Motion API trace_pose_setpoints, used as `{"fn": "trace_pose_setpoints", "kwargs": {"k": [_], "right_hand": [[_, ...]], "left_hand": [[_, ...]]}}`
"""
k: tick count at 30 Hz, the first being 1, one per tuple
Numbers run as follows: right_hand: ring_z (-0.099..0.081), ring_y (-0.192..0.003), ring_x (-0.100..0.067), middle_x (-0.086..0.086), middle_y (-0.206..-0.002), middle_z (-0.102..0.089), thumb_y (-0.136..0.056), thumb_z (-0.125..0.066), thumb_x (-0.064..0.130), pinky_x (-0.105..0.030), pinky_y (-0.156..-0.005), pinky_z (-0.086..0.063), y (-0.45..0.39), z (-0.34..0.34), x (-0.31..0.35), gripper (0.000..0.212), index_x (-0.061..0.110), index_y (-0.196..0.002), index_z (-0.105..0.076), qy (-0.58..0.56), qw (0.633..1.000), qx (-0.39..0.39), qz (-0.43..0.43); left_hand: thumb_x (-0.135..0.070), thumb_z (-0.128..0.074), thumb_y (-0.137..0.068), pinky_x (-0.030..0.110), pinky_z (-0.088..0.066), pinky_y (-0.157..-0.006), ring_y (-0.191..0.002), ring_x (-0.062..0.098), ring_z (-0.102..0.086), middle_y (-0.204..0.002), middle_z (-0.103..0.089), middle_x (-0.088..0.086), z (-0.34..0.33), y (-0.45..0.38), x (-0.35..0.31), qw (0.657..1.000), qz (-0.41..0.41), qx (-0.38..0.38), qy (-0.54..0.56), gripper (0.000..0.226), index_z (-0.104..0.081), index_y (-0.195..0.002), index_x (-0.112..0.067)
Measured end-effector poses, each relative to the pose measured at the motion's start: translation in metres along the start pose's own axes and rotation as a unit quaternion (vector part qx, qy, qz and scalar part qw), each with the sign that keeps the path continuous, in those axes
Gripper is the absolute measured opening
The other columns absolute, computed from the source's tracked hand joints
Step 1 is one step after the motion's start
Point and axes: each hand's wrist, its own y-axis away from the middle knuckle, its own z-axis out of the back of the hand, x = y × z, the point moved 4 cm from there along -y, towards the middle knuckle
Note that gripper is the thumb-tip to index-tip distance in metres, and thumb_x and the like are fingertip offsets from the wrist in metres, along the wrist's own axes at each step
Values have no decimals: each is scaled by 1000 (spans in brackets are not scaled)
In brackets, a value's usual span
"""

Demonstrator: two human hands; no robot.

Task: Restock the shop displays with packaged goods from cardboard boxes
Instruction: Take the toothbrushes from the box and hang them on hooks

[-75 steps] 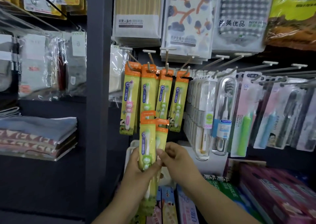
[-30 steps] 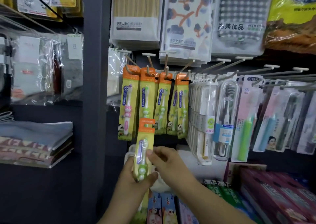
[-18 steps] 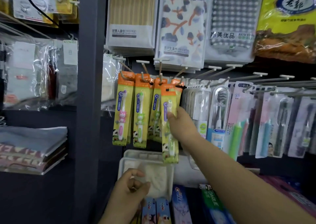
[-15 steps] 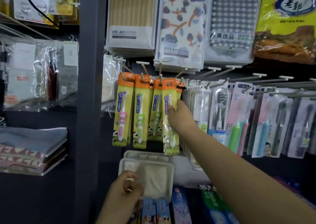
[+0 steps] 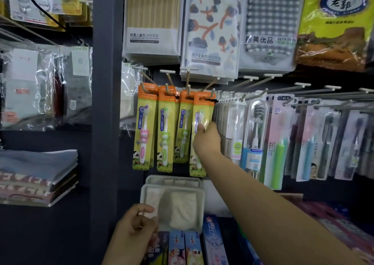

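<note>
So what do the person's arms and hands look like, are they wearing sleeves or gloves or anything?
Both are bare. The right hand and its forearm show no sleeve, glove, watch or bracelet all the way to the frame's edge. The left hand has no glove either, and no sleeve shows at its wrist. Whether it wears a ring is too blurred to tell.

Glossy plastic toothbrush pack point(image 5: 201, 123) — orange card top; matt hook point(image 5: 212, 92)

"BANNER" on the pink toothbrush pack point(image 5: 144, 127), "Crest" on a toothpaste box point(image 5: 213, 238), "BATH" on the checked towel pack point(image 5: 269, 28)
</note>
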Motion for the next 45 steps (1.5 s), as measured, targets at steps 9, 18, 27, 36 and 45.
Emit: {"fn": "trace_pose_setpoints", "kwargs": {"k": [9,18,27,36,45], "right_hand": [[-55,-107,-26,-14,-126,-54,-103,-35,33,-33,-85,-43,-9,-1,-16,49,3,-142,-33,-23,996,9,-86],[-59,-93,-18,-3,-99,-60,-93,-54,35,-34,-83,-50,81,13,-131,24,19,-110,-51,35,974,140,-175],[-62,-84,1,9,-94,-66,-93,-57,28,-21,-74,-48,177,183,-160,13,34,-104,-57,51,994,-43,-86],[-64,-77,-9,1,-89,-68,-93,-57,21,-23,-70,-52,274,339,-218,10,27,-101,-61,96,956,-245,-133],[-61,-71,-9,2,-85,-65,-93,-58,18,-11,-55,-46,423,503,-320,12,29,-97,-58,138,863,-379,-305]], "left_hand": [[0,-58,-90,31,-43,-61,-59,26,-52,-68,-64,25,-4,2,8,1000,3,6,7,9,-60,-92,-8],[-4,-60,-89,37,-47,-70,-65,22,-56,-80,-65,24,-6,7,19,1000,20,-4,4,8,-62,-92,-11],[-3,-59,-90,26,-43,-63,-71,20,-57,-82,-64,10,-48,28,11,999,10,4,42,9,-63,-89,-11],[-10,-56,-92,29,-47,-66,-64,16,-62,-74,-66,2,-227,113,17,966,-44,254,22,17,-61,-85,-24],[-9,-53,-94,30,-52,-61,-65,19,-58,-77,-61,7,-412,231,97,891,44,448,-58,13,-59,-90,-20]]}}
